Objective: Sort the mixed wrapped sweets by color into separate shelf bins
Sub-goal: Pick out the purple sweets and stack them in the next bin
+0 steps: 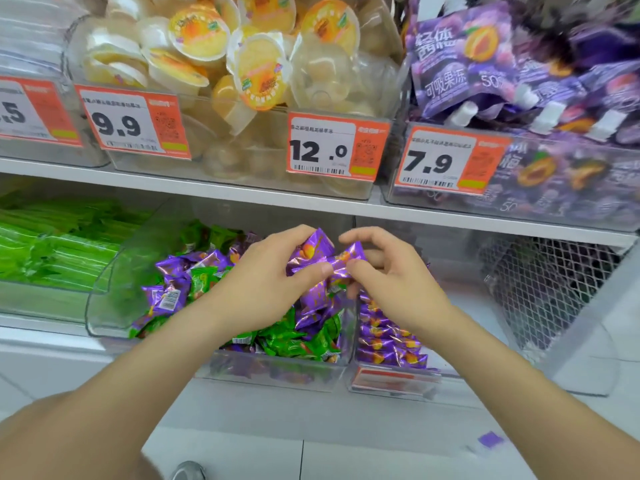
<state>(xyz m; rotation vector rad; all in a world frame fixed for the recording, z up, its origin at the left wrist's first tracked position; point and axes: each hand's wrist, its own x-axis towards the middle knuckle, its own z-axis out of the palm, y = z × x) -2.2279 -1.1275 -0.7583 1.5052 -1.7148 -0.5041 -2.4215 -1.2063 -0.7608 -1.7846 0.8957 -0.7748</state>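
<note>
Purple sweets (313,252) in shiny wrappers are sitting bunched in the left hand (270,282), just above centre, its fingers curling over the top of the bunch and its thumb pressing in from below. At three o'clock of that bunch the right hand (391,275) is pinching one more purple wrapper (348,258) between thumb and forefinger, its other fingers bending loosely; the two thumbs are lying just beside each other. Both hands are hovering over the mixed bin (277,375), a clear bin at six o'clock of the bunch, where green sweets (298,341) and more purple ones are lying jumbled together. At three o'clock of it a second clear bin (388,389) is showing only purple pieces (384,344) below the right forearm. At nine o'clock a third bin (52,299) is holding long green packets (52,251). Far out at three o'clock a white mesh basket (540,289) is standing at the same level. At twelve o'clock, above the shelf board (207,188), yellow jelly cups (256,71) are piling up behind a 12.0 price tag (337,147), and purple pouches (467,64) are lying at two o'clock behind a 7.9 tag (450,164)
</note>
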